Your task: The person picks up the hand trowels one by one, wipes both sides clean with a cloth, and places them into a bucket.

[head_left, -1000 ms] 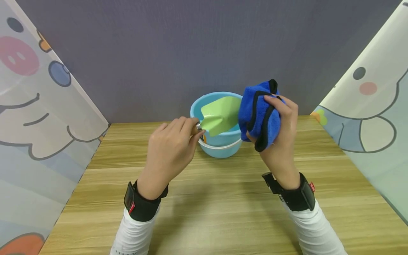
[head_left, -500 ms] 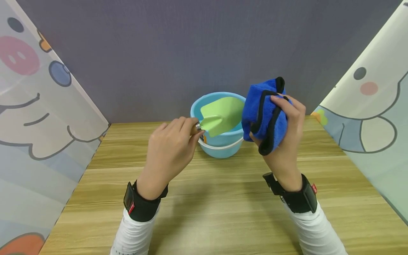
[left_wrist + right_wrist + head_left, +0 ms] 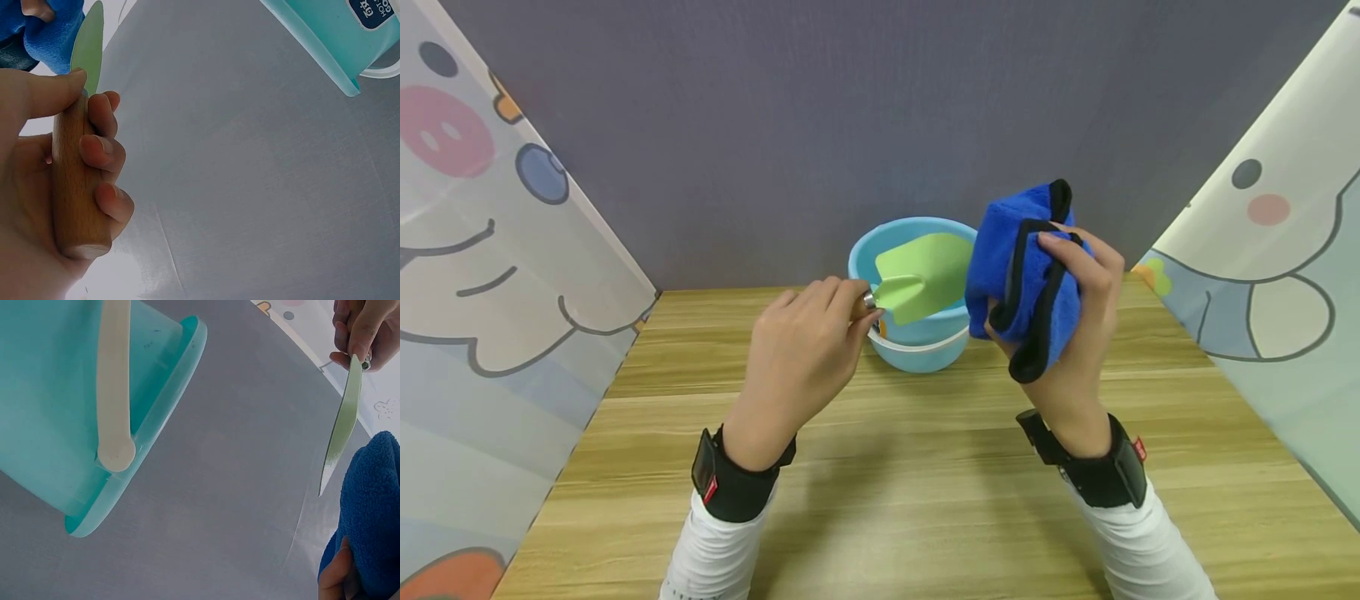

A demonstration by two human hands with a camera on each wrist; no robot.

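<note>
Left hand (image 3: 801, 354) is wrapped round the wooden handle (image 3: 72, 181) of a little green trowel (image 3: 922, 273), blade hanging just in front of the blue bucket (image 3: 913, 333); right hand (image 3: 1075, 333) is bunched tight on a blue cloth (image 3: 1018, 267) just right of the blade, not touching it; looks like mid-wipe, so next I'd guess cloth has to meet blade flat.

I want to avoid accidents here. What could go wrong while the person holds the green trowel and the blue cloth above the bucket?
1. The left hand grips only the wooden handle, so rubbing could perhaps twist the green trowel loose.
2. The blue cloth is bunched in the right hand; a loose fold might slip out.
3. The light blue bucket sits close behind both hands and could be knocked.
</note>
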